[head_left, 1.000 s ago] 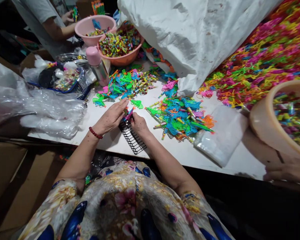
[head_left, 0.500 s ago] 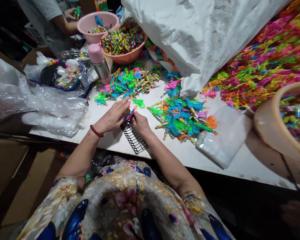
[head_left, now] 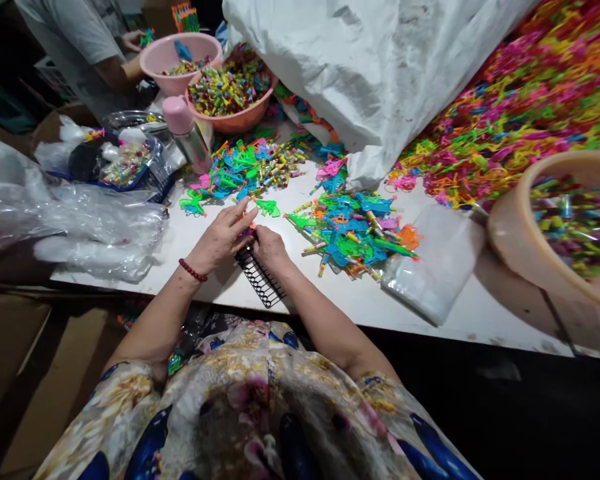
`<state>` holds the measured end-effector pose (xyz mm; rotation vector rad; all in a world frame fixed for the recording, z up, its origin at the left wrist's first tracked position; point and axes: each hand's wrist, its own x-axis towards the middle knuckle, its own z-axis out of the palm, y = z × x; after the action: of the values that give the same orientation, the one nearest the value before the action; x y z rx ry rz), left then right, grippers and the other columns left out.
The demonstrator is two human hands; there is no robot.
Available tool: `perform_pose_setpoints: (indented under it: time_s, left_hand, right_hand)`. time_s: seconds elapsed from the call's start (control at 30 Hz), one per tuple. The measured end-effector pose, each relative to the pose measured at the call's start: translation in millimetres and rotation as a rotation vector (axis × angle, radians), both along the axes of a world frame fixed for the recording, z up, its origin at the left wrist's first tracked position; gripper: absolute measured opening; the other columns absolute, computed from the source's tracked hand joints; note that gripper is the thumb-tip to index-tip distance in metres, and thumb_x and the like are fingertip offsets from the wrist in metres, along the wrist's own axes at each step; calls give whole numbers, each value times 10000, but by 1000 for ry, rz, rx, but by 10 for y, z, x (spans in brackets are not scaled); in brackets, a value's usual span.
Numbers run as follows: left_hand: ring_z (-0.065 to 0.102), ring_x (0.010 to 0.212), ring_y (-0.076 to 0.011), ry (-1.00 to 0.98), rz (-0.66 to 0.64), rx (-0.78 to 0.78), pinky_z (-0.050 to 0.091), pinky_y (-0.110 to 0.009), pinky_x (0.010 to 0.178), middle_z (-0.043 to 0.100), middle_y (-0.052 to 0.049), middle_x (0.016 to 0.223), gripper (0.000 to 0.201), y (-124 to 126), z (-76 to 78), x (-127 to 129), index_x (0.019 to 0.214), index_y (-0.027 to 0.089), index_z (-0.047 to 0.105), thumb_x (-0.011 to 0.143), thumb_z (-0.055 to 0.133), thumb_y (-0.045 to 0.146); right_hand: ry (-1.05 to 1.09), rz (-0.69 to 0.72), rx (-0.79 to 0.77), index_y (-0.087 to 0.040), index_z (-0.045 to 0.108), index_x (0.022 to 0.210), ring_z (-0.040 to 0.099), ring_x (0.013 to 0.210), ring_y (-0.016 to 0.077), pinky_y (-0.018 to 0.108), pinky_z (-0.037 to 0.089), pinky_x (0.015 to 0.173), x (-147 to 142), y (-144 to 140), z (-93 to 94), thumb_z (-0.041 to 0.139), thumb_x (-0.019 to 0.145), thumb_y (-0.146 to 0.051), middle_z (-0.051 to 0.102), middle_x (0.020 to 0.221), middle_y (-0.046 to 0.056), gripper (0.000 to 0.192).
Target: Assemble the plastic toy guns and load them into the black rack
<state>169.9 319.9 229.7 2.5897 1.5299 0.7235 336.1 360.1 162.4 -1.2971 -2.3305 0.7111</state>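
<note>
My left hand point(head_left: 221, 237) and my right hand point(head_left: 268, 245) meet over the far end of a black plastic rack point(head_left: 261, 281) that lies on the white table point(head_left: 330, 300). Between their fingertips is a small colourful plastic toy piece point(head_left: 251, 227), mostly hidden by the fingers. A red bead bracelet point(head_left: 191, 271) circles my left wrist. A loose green toy point(head_left: 269, 208) lies just beyond my hands. To the right is a pile of blue, green and orange plastic toys point(head_left: 353, 233).
A second toy pile point(head_left: 245, 167), a pink-capped bottle point(head_left: 186, 133) and two pink basins point(head_left: 230, 93) stand behind. A large white sack point(head_left: 380, 73) spills colourful parts point(head_left: 520, 107). Clear bags point(head_left: 95, 227) lie left, a bag point(head_left: 437, 263) and tan basin point(head_left: 555, 220) right. Another person point(head_left: 85, 40) works far left.
My hands have stayed together at the rack's far end, with my fingers shifting slightly around the small piece. The view has shifted a little; the hand at the lower right edge is gone.
</note>
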Motion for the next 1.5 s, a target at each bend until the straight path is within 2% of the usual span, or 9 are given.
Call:
perform_pose_setpoints:
  time_s: [0.23,0.37,0.53,0.7,0.87,1.1,1.2,1.3,1.5]
  left_hand:
    - [413,1441,-301,0,-23,60,397,-525,1151,376,-161,1594,618,-19,25,22,1580,270,302,989,480,280]
    - [405,1446,-304,-16,-40,75,397,-532,1150,356,-140,1609,624,-7,3,11,1571,300,323,975,503,263]
    - [447,1412,-302,-64,1,120,416,-537,1126,389,-125,1591,552,-1,-64,63,1509,324,431,969,528,268]
    - [421,1416,-342,-73,116,163,412,-572,1109,374,-146,1590,531,3,-106,328,1479,290,475,953,543,247]
    - [358,1450,-359,-93,131,74,336,-602,1149,314,-162,1619,523,9,-44,475,1479,259,474,964,539,319]
    - [259,1520,-300,-20,15,-71,10,-669,1209,388,-89,1602,502,-7,180,274,1529,295,402,1045,327,407]
    - [280,1516,-273,-50,-115,-133,115,-613,1237,426,-91,1578,517,17,211,196,1533,272,400,1048,300,417]
    - [292,1513,-247,-141,-179,-151,256,-522,1238,432,-106,1572,536,50,199,164,1523,225,420,1048,284,432]
    - [308,1506,-251,-203,-173,-143,271,-520,1243,456,-129,1552,543,63,157,192,1498,189,452,1049,275,438]
  right_hand:
    - [101,-7,-24,-174,617,1086,624,950,201,291,456,857,73,-107,72,488,955,-166,694,1055,99,185]
    - [202,-131,81,-164,591,1128,626,967,209,308,473,872,602,-332,51,558,961,-267,672,1099,120,199]
    - [-64,-425,131,-171,591,1001,622,913,263,339,463,765,1412,-595,27,596,939,-310,656,1001,136,152]
    - [-135,-527,53,-182,586,1020,620,845,256,334,443,721,1608,-689,-46,572,923,-260,674,951,124,125]
    - [140,-570,28,-180,610,1093,621,775,237,348,468,733,1533,-643,-66,542,885,-273,693,905,100,238]
    - [422,-226,-94,-205,687,911,661,876,233,361,517,853,827,-610,-18,538,923,-368,715,884,77,221]
    - [408,-133,-77,-215,705,937,652,1004,251,378,495,957,459,-584,-47,544,922,-329,729,982,92,198]
    - [414,-111,-87,-207,694,978,652,977,247,367,507,919,214,-535,-128,538,907,-270,730,983,89,183]
    - [274,-127,-68,-188,682,1007,658,894,248,337,501,835,74,-448,-265,521,903,-228,724,979,109,196]
